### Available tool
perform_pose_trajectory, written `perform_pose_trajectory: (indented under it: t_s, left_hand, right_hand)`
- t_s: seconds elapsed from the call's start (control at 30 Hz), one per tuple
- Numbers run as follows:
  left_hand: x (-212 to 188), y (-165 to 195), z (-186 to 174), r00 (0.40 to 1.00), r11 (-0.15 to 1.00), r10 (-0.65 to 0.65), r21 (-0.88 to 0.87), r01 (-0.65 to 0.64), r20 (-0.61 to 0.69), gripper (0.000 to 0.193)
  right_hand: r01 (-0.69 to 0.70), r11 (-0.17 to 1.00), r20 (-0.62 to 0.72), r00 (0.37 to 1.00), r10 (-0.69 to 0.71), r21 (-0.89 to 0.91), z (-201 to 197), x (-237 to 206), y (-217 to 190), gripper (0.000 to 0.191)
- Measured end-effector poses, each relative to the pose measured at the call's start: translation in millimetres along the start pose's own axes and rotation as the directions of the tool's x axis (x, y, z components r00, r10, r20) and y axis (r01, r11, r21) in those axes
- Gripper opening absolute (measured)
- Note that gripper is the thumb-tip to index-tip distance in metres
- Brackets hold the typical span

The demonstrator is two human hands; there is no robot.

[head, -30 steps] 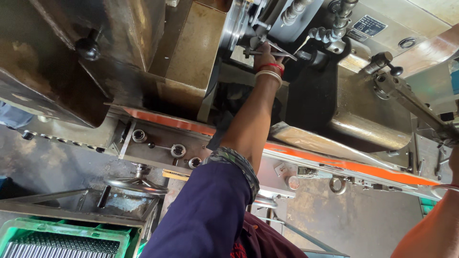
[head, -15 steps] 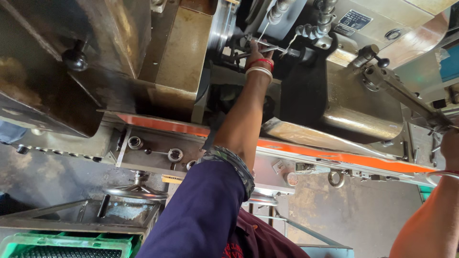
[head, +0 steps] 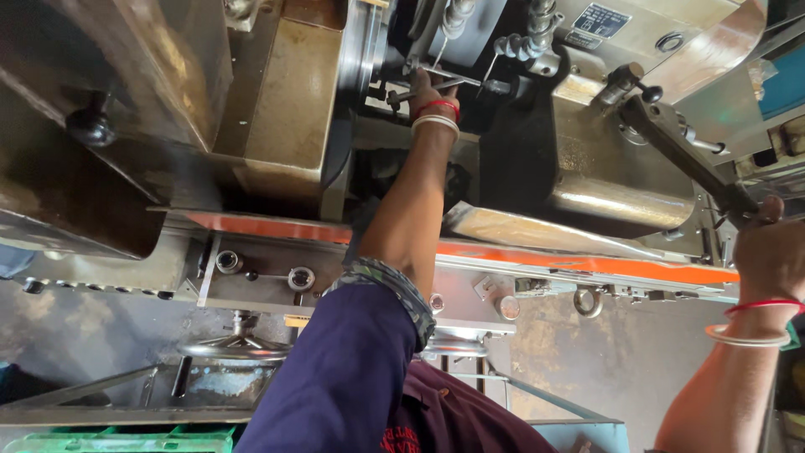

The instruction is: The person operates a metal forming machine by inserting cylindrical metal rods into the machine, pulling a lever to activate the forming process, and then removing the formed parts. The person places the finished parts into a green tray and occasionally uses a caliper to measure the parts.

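Wrench [head: 444, 82] sits deep in the machine's upper middle, a thin metal bar lying roughly level across the dark recess beside the round steel drum [head: 362, 50]. Left hand [head: 429, 91] reaches up into that recess; its grip is closed around the wrench bar, fingers wrapped over it. Red and white bangles ring that wrist, and the dark blue sleeve [head: 344, 377] has a patterned cuff pushed back at the elbow.

Right hand [head: 771, 252] is at the far right edge, grip closed on the lower end of a long dark lever [head: 679, 151]. Lever runs diagonally up-left to a small black ball knob [head: 651, 92] near the machine's upper right. Bangles on that wrist too.

Around them: orange strip [head: 587, 262] crosses the machine body below both arms. Brass-toned housing [head: 285, 92] stands left of the drum. Black round knob [head: 90, 127] on the far left panel. Two ring-shaped fittings [head: 300, 278] just below the orange strip, left of the sleeve. Handwheel [head: 231, 346] lower left, green crate [head: 117, 440] at the bottom edge.
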State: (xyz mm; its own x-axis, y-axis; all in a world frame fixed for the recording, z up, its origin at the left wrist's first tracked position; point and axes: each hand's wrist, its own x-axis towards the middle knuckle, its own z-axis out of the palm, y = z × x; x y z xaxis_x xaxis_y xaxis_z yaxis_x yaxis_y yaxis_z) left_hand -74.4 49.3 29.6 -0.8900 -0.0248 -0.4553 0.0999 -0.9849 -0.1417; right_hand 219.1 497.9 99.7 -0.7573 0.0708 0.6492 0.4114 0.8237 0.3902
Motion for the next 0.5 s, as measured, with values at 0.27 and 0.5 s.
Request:
perform_pose_trajectory:
  t_s: [0.27,0.5]
  left_hand:
    - [-2,1,-3,1.0,1.0,0.005,0.003,-0.005,-0.015,0.029]
    - [-6,-2,-5,0.999,0.999,0.037,0.015,-0.037,0.04,0.026]
  right_hand:
    - [0.208,0.973,-0.205,0.961,-0.185,0.1,37,22,48,0.034]
    - [-0.07,0.997,0.062,0.996,0.069,0.02,23,24,27,0.054]
